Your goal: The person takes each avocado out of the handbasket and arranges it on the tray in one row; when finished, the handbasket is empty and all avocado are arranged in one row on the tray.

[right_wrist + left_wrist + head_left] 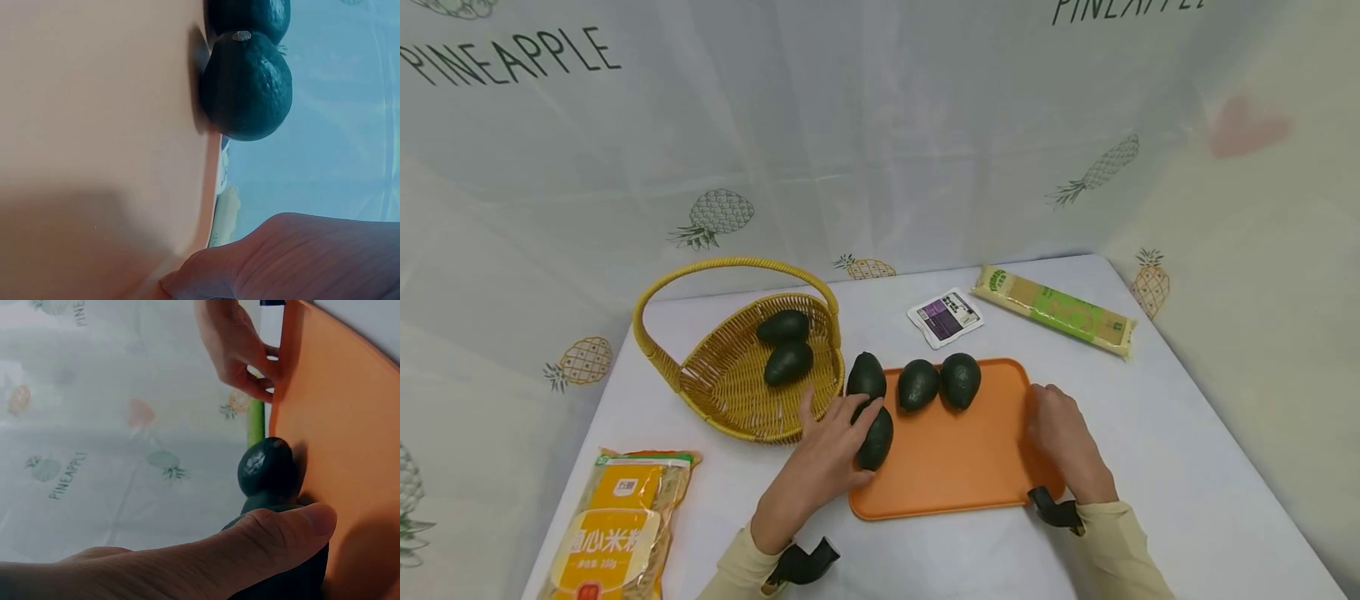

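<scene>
On the orange tray (955, 467), two dark green avocados stand side by side near the far rim, one (917, 385) beside the other (960, 381). At the tray's left edge my left hand (820, 458) holds an avocado (876, 443), its thumb near the front end and fingers across the back. Another avocado (867, 375) sits just beyond those fingers. In the left wrist view the thumb (275, 531) lies over the held avocado's dark skin. My right hand (1066, 433) grips the tray's right rim, thumb (200, 275) on the edge in the right wrist view.
Left of the tray stands a yellow wicker basket (730, 400) with a tall handle, holding two avocados (788, 363). A yellow food bag (610, 533) lies at front left. Behind the tray are a small white-and-purple packet (946, 317) and a long green-labelled noodle pack (1052, 310).
</scene>
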`<state>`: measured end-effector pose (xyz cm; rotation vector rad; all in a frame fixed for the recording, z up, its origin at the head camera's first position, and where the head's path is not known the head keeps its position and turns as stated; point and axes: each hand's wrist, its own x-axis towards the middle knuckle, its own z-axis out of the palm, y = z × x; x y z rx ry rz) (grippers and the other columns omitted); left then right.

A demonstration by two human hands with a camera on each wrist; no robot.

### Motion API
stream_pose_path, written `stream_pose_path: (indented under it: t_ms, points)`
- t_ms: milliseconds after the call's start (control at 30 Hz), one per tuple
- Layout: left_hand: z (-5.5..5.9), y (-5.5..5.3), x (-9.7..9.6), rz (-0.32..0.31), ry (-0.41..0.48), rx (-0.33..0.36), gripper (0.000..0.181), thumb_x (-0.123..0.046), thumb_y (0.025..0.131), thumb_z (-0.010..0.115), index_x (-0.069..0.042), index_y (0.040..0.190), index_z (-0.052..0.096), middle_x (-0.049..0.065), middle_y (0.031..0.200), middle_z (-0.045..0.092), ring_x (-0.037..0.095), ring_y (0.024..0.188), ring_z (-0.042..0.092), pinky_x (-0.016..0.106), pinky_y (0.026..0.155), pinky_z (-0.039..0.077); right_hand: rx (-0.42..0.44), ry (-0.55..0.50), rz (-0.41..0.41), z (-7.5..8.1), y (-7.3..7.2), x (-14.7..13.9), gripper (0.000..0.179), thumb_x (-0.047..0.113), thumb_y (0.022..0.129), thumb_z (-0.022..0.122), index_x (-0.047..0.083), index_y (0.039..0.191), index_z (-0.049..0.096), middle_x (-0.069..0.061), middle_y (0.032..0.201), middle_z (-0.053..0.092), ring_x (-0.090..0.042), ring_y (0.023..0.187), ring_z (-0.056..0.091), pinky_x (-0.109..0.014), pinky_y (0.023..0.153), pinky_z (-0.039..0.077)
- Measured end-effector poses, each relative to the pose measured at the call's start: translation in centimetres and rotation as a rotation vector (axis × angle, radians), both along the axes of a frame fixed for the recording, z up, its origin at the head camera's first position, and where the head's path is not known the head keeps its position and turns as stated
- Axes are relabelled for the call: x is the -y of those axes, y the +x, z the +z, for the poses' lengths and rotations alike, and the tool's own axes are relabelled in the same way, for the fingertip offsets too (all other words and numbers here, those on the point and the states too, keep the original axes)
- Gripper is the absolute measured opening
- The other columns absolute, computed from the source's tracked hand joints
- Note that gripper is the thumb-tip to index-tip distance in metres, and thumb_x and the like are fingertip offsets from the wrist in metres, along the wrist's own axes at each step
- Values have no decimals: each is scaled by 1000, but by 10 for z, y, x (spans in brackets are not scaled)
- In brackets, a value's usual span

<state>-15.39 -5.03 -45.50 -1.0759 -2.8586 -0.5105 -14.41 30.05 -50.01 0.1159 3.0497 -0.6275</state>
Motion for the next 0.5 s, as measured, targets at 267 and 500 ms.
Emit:
stream_pose_path:
  t_ms: [267,500]
  points:
    - [-4,1,-3,-2,-35,-19,97,-26,69,104,-6,152,58,19,146,61,39,135,59,78,122,20,-8,-13,-1,2,1,0,24,-18,83,65,-18,107,62,-24,84,60,-30,71,55,-43,66,52]
    - [-6,2,-1,-18,-26,28,96,-25,70,103,-3,151,58,21,147,60,39,137,58,66,119,33,-74,-11,4,-6,2,-2,22,-18,85,62,-18,107,64,-23,83,59,-32,71,55,-47,66,53]
